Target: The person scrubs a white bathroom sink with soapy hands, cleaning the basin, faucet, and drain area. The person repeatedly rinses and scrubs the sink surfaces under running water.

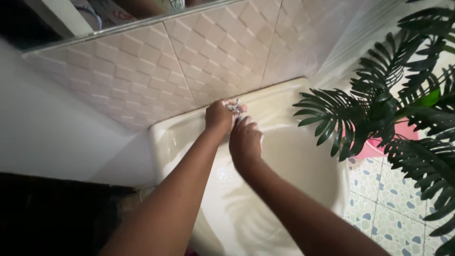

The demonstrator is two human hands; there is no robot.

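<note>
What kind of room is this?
Probably a bathroom. Both hands, left and right, are at the tap of a cream sink, under a tiled wall and mirror.

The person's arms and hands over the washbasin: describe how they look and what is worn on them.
Both forearms are bare as far up as the head view shows: no sleeves, gloves, watch or bracelet are visible. The left hand and right hand are bare too, with no rings that can be made out in the dim light. Whitish suds or water glisten on the fingers near the tap.
</note>
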